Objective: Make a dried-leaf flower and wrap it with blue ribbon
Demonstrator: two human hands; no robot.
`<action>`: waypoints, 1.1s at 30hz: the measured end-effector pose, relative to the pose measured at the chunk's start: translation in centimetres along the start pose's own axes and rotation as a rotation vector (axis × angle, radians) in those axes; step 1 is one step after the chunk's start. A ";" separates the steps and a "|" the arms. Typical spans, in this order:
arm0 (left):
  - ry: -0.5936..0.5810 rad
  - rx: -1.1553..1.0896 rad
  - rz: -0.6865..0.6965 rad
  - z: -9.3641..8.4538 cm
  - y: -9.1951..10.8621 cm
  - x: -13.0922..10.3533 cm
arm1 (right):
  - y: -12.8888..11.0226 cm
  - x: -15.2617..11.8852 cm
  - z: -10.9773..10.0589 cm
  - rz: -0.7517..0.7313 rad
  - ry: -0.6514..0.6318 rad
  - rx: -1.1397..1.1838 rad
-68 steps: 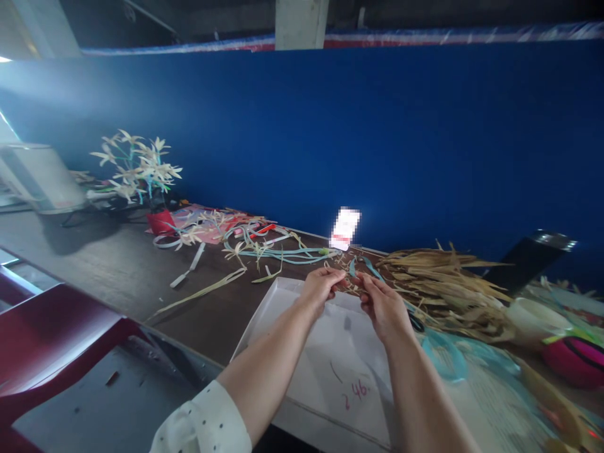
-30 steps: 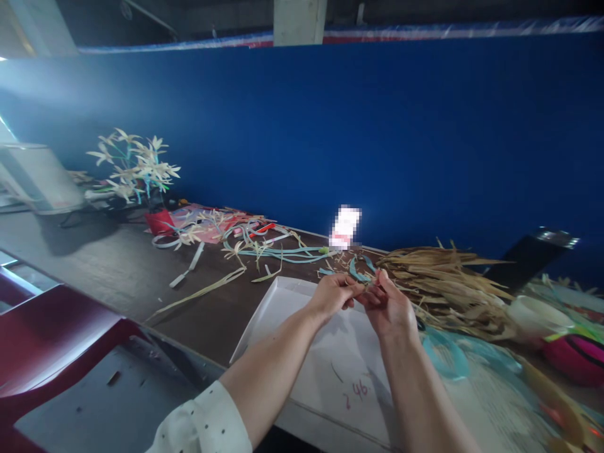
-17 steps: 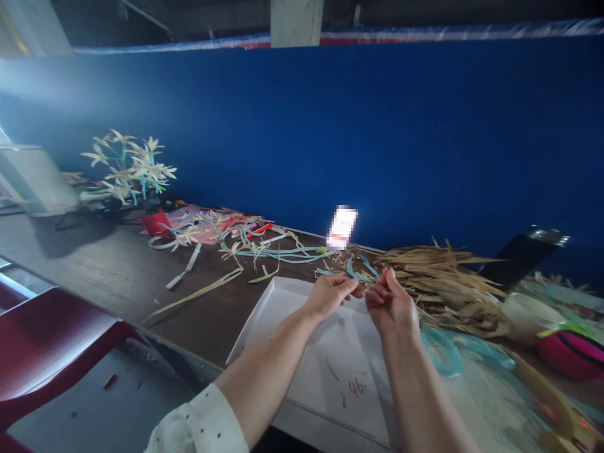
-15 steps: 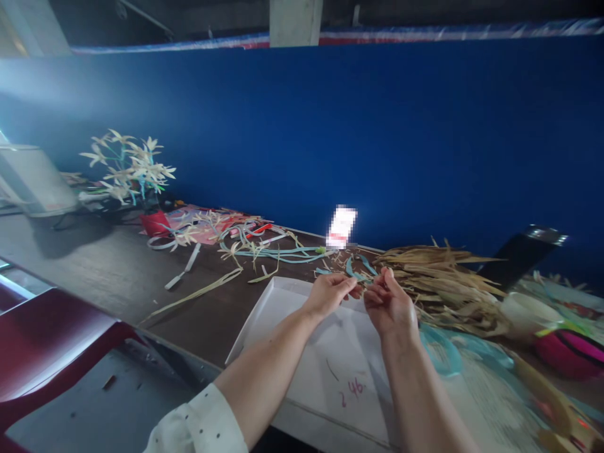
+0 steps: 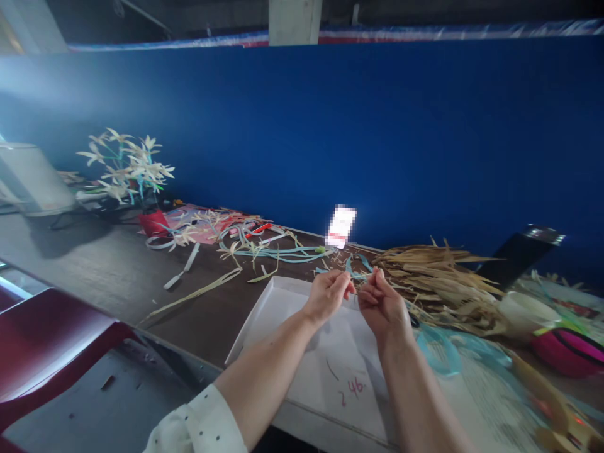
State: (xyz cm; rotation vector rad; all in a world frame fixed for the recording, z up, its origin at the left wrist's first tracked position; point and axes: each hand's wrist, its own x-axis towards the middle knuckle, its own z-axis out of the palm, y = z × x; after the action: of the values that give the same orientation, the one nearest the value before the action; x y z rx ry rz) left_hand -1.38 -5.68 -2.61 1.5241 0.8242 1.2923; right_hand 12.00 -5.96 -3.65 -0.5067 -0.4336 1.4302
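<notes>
Both hands are raised close together above the far end of a white cardboard box lid point(image 5: 268, 333) with red handwriting on it. My left hand point(image 5: 328, 294) is closed in a pinch, thumb against the forefinger. My right hand point(image 5: 384, 302) faces it, palm turned partly up, its thumb and fingertips pressed together. Something thin seems to run between the fingertips, too small to name. Just beyond the fingers lie light blue strips point(image 5: 363, 262) and small scraps. Dried brown husks point(image 5: 438, 270) are heaped to the right of my right hand.
Pale blue cords point(image 5: 292, 253) and straw-coloured strips point(image 5: 202, 292) lie on the dark table point(image 5: 117, 270). A red pot point(image 5: 153, 223) holds pale woven flowers point(image 5: 136, 167). Further right are a white bowl point(image 5: 526, 314), a pink pouch point(image 5: 569, 352) and a blue tape roll point(image 5: 441, 352).
My right hand has shifted slightly left and my left hand has turned a little, its fingertips also moving slightly left. Both hands remain pinched.
</notes>
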 end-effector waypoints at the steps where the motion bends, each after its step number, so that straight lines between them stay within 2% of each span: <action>1: -0.007 -0.016 0.003 0.0 0.0 0.0 | 0.0 0.0 0.0 0.005 0.001 0.008; 12: -0.082 -0.046 -0.048 -0.1 -0.3 0.0 | 0.0 0.1 0.0 0.087 0.012 0.100; 21: -0.170 0.007 -0.119 -0.3 0.3 -0.1 | 0.0 0.1 0.1 0.013 0.042 0.004; 27: -0.119 -0.035 -0.201 -0.3 0.1 0.1 | 0.0 0.1 0.2 0.033 0.070 0.030; 33: -0.110 0.040 -0.179 -0.4 -0.7 0.4 | -0.2 0.1 0.0 0.036 0.048 0.046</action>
State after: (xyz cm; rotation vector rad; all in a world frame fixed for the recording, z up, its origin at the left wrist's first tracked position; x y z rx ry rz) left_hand -1.59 -5.02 -3.14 1.5027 0.8984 1.0581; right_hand 12.13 -5.86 -3.56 -0.5131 -0.3535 1.4565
